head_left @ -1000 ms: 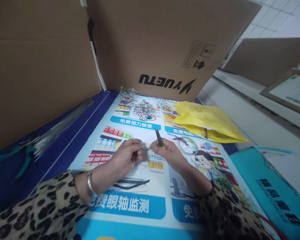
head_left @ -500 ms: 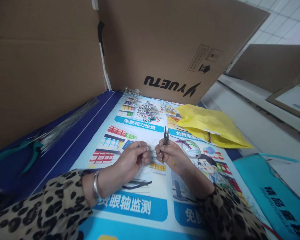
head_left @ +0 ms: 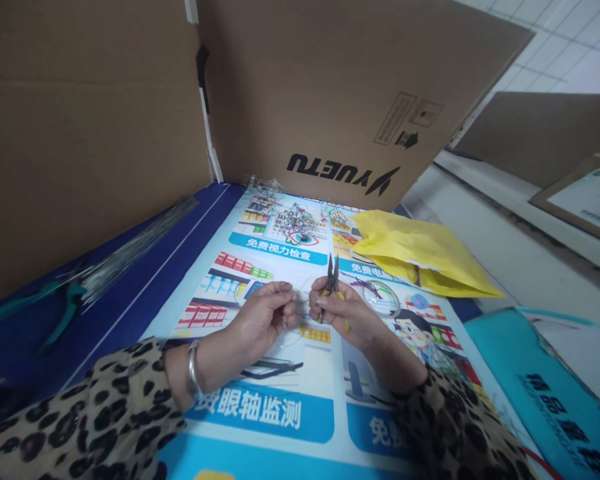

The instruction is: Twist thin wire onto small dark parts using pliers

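Observation:
Thin wire (head_left: 286, 288) is pinched between the thumb and fingers of my left hand (head_left: 263, 317), and faint strands of it run across toward the other hand. My right hand (head_left: 347, 310) is closed around yellow-handled needle-nose pliers (head_left: 333, 272), whose dark jaws point away from me and stand slightly apart. Nothing shows between the jaws. Whether the right fingertips also touch the wire is too fine to tell. Just beyond the right hand lies a clear ring-shaped coil (head_left: 384, 297) with purple and dark strands inside it.
A bundle of straight wires (head_left: 135, 247) and teal-handled pliers (head_left: 70, 303) lie at the left. Tangled wire pieces (head_left: 297, 220) sit at the back before a cardboard wall (head_left: 340, 87). A yellow bag (head_left: 420, 250) and a teal package (head_left: 535, 387) are on the right.
The plier jaws have parted slightly, and more of the yellow handles shows in my right hand. My left hand has stayed nearly still, pinching the wire.

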A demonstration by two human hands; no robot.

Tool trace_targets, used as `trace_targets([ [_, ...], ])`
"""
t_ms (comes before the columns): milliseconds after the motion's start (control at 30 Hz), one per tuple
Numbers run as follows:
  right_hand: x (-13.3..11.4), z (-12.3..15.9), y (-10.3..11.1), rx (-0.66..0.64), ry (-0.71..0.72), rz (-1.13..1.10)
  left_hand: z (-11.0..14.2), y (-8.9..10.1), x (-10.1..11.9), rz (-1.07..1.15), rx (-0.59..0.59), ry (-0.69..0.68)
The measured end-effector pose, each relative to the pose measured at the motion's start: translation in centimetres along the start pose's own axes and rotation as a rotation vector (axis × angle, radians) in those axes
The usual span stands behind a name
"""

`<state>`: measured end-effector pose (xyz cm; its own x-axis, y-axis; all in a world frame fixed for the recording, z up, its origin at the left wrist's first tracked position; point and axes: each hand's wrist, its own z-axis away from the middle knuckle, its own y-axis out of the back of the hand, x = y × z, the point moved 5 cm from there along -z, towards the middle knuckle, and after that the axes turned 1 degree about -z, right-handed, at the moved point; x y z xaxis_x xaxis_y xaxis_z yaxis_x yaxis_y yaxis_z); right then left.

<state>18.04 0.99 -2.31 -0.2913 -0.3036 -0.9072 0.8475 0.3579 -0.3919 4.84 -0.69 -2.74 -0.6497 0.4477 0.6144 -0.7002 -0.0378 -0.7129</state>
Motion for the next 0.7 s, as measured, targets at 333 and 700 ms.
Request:
trace_targets([
  [333,-0.22,0.12,-0.25,0.031,-0.017,0.038,0.01,0.43,-0.08,-0.038,0.023,-0.052],
  [700,-0.93,-0.03,0.31,0.141,-0.006,0.419,-0.42,0.03,0.41,-0.411,-0.131,-0.012],
])
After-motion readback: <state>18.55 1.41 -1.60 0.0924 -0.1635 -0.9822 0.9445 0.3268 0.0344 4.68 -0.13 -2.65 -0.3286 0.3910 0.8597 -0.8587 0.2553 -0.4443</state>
